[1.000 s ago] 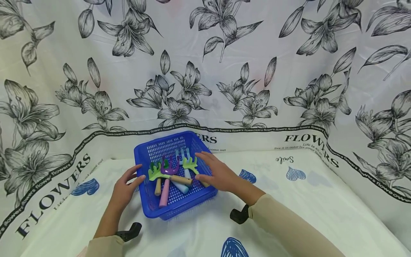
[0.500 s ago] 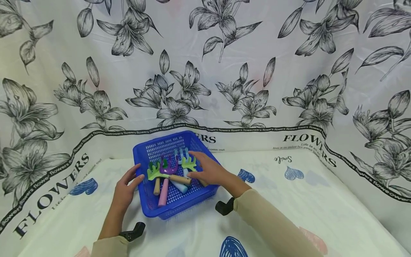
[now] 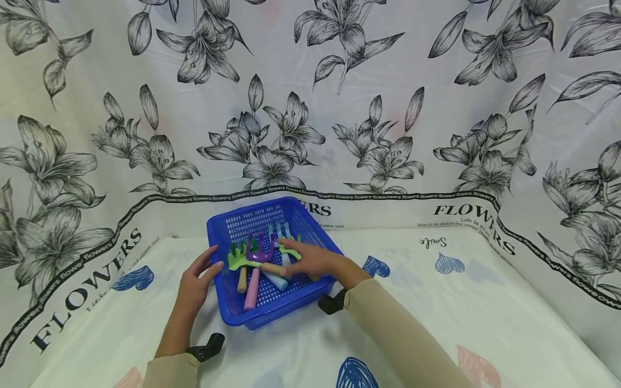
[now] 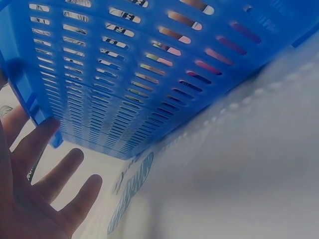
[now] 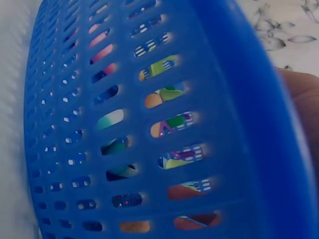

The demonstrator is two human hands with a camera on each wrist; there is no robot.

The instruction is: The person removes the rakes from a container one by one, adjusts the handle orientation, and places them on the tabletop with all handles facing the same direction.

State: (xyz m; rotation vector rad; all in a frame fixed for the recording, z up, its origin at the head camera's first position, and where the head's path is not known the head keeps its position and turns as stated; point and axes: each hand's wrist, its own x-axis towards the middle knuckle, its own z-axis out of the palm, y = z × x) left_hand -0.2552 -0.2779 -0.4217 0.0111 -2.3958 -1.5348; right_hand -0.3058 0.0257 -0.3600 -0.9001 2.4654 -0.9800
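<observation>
A blue plastic basket [image 3: 264, 318] stands at an angle, holding several toy garden rakes. A green rake [image 3: 236, 262] with a wooden handle lies over a purple rake [image 3: 258, 254] with a pink handle. Over the right side, my right hand [image 3: 315, 261] reaches in, its thumb at the wooden handle's end and its fingers over a second green rake [image 3: 292, 250], thumb and forefinger apart. My left hand [image 3: 195, 280] touches the basket's left rim with thumb and forefinger. In the left wrist view its other fingers [image 4: 62, 172] spread straight. The right wrist view shows mostly the basket wall [image 5: 224, 119].
A light blue handle [image 3: 275, 281] and light blue tines [image 3: 277, 228] show among the rakes. The basket rests on a white cloth [image 3: 412, 312] with printed hearts. A flower-printed curtain [image 3: 339, 124] rises right behind it.
My right hand has moved left and inward, from the basket's right rim to over the rakes, now hiding part of the right green rake. The left hand stays at the rim; the basket stays put.
</observation>
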